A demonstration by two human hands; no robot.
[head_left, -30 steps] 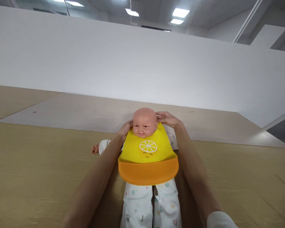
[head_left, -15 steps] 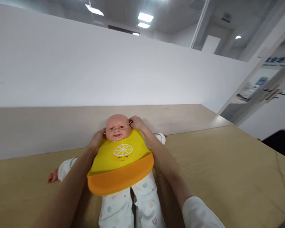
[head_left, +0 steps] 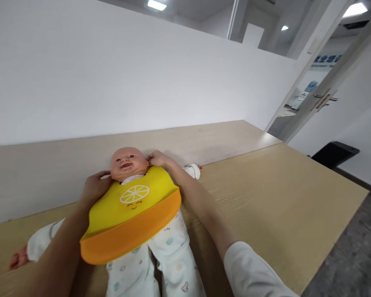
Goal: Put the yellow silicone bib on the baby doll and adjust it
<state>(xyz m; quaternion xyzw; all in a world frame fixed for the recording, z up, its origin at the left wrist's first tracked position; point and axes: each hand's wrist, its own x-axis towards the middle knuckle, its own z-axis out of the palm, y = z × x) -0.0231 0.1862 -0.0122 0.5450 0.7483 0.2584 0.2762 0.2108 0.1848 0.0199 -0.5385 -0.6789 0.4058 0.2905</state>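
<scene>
A baby doll (head_left: 128, 161) lies on its back on the table, its head toward the wall, in white patterned clothes. Over its chest spreads a yellow silicone bib (head_left: 111, 210) with a lemon-slice print and an orange catch pocket (head_left: 131, 235) along the bottom. My left hand (head_left: 96, 187) is closed at the bib's neck edge, beside the doll's head; its fingertips are partly hidden. On the other side of the neck, my right hand (head_left: 157, 159) pinches the bib's upper end. Behind the neck, the strap ends are hidden from view.
The wooden table (head_left: 250, 198) extends to the right, with a raised paler ledge (head_left: 204, 138) against the white wall (head_left: 126, 74). A black chair (head_left: 334, 153) stands past the table's right edge, near a door handle (head_left: 324, 100).
The view has swung right and down, so the doll appears further left. Its head has tilted back, and the bib's neck opening sits lower, showing the white collar. Both hands stay at the neck.
</scene>
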